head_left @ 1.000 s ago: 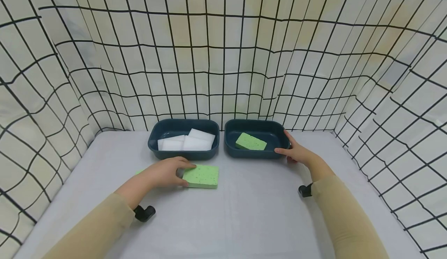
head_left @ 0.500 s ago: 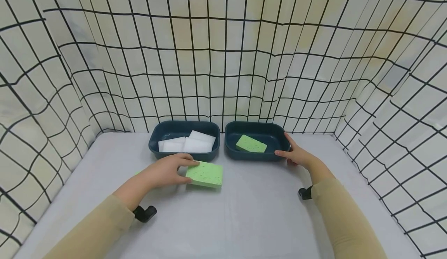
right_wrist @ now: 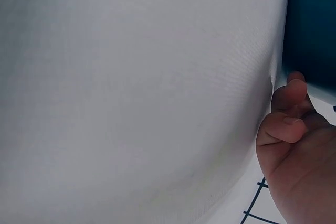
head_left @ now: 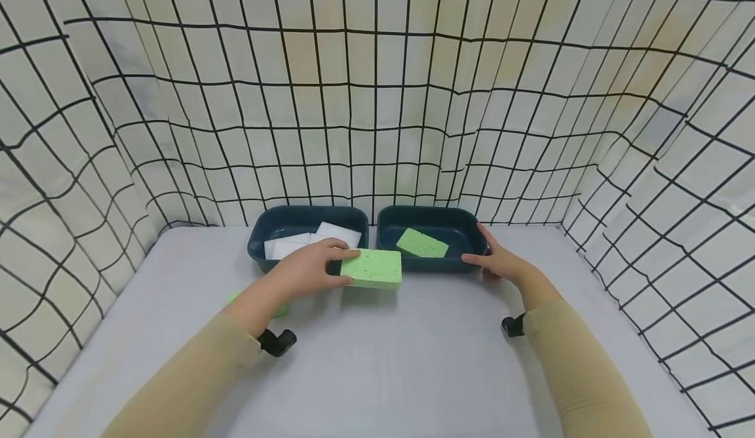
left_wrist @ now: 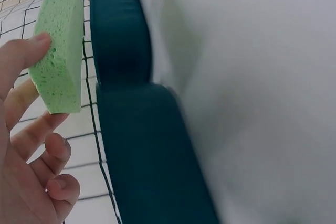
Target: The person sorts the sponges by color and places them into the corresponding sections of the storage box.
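left hand lifts green sponge by trays, right hand steadies right tray

head: left hand (head_left: 307, 273) pinches the green sponge (head_left: 371, 268) by one end, lower centre, in the air in front of the gap between left tray (head_left: 257, 248) and right tray (head_left: 386, 228); thin end grip, so it could droop or slip out, or clip a tray rim. right hand (head_left: 500, 261) grips the right tray's corner. white sponges (head_left: 337, 233) sit in left tray, second green sponge (head_left: 421, 244) in right tray.
left wrist: thumb and fingers (left_wrist: 23, 56) clamp the sponge at upper left, trays just beside.
right wrist: fingers curled at lower right, tray contact hidden here.
no brands, labels or writing in any view.
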{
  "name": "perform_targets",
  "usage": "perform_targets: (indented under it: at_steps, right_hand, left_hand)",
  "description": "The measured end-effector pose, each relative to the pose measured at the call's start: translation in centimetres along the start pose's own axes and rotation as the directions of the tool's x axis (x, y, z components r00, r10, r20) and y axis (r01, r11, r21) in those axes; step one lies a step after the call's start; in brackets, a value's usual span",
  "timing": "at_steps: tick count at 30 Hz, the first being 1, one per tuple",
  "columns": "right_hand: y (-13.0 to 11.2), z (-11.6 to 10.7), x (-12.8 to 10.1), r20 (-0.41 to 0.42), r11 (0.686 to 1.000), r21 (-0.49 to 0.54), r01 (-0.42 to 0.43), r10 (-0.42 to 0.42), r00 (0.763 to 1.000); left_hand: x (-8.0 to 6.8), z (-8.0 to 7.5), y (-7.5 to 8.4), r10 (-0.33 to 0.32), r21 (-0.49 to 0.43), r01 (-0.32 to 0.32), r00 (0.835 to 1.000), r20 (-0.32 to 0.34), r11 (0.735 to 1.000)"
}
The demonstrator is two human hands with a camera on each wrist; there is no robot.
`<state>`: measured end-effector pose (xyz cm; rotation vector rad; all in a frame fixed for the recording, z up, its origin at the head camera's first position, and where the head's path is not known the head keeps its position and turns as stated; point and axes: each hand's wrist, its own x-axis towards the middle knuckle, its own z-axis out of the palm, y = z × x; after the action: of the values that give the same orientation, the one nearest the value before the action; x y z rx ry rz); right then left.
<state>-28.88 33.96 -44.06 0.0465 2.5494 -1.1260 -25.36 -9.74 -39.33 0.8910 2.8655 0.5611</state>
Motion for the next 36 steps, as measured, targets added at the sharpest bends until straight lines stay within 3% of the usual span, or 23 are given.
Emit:
perform_targets:
  at_steps: [22, 29, 36]
  right_hand:
    - [0.0, -0.2, 0.2, 0.015, 1.0, -0.007, -0.018, 0.018, 1.0]
    - [0.0, -0.1, 0.3, 0.005, 1.0, -0.007, -0.009, 0.009, 1.0]
    - [-0.1, -0.2, 0.2, 0.005, 1.0, -0.007, 0.006, -0.006, 1.0]
  left_hand:
    - [7.8, 0.0, 3.8, -0.059, 0.021, 0.06, 0.998, -0.034, 0.998]
    - [11.3, 1.0, 4.9, -0.082, 0.043, 0.082, 0.997, -0.004, 0.996]
    - [14.1, 2.4, 7.0, -0.111, 0.051, 0.109, 0.993, 0.028, 0.993]
